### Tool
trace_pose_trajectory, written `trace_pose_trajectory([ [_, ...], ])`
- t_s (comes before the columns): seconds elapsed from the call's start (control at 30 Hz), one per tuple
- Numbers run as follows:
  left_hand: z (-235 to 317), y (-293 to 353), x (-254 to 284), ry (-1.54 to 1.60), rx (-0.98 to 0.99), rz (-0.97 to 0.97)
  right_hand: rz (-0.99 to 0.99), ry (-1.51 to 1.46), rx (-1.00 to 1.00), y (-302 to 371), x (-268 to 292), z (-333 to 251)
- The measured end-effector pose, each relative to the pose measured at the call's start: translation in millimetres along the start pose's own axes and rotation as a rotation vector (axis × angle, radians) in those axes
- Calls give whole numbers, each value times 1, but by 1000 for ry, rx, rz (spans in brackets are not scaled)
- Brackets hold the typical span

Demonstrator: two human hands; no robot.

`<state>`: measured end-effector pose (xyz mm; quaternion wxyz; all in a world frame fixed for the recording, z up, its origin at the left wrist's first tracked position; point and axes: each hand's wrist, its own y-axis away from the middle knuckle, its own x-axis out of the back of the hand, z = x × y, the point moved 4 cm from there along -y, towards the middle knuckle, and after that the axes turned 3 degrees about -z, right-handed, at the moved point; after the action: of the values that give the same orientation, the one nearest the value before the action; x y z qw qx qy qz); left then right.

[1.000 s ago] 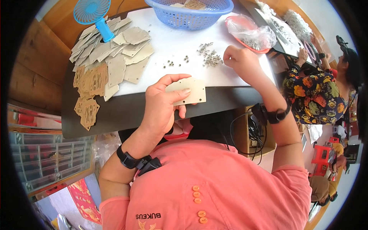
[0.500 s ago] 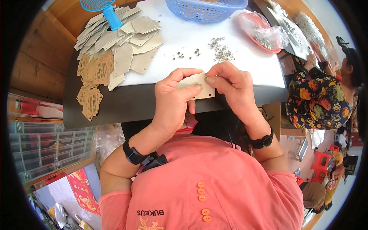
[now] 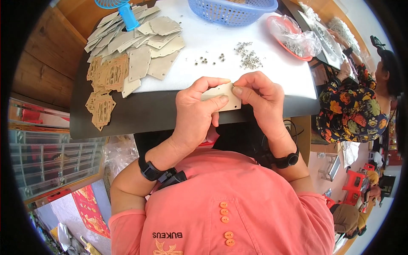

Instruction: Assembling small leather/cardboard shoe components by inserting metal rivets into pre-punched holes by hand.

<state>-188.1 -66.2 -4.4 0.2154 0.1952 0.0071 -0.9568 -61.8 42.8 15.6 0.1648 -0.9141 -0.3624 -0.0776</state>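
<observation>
The left hand (image 3: 193, 105) grips a pale card (image 3: 230, 103) while the right hand (image 3: 266, 98) pinches its corner (the brown cards (image 3: 114, 74) are printed).

The left grip (image 3: 192, 105) holds a cream card (image 3: 230, 103), the right grip (image 3: 264, 97) at its far right corner.

The card (image 3: 232, 103) is cream, the basket (image 3: 231, 16) blue.

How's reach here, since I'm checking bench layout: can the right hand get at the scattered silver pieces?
Probably yes: the silver pieces lie just beyond the right hand, nothing visibly between, though it is busy at the card.
</observation>
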Motion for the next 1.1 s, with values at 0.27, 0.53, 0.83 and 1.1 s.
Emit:
trace_pose_trajectory([
  [0.27,-3,0,0,-42,-27,-29,6,-118,-82,-1,4,0],
  [0.53,-1,2,-1,-82,-96,-27,-68,-251,-208,2,-3,-2],
  [0.83,-2,4,3,-40,-65,-76,-56,-297,-270,7,-3,-5],
  [1.1,2,9,-1,-127,-181,-84,201,-56,100,27,-6,-12],
])
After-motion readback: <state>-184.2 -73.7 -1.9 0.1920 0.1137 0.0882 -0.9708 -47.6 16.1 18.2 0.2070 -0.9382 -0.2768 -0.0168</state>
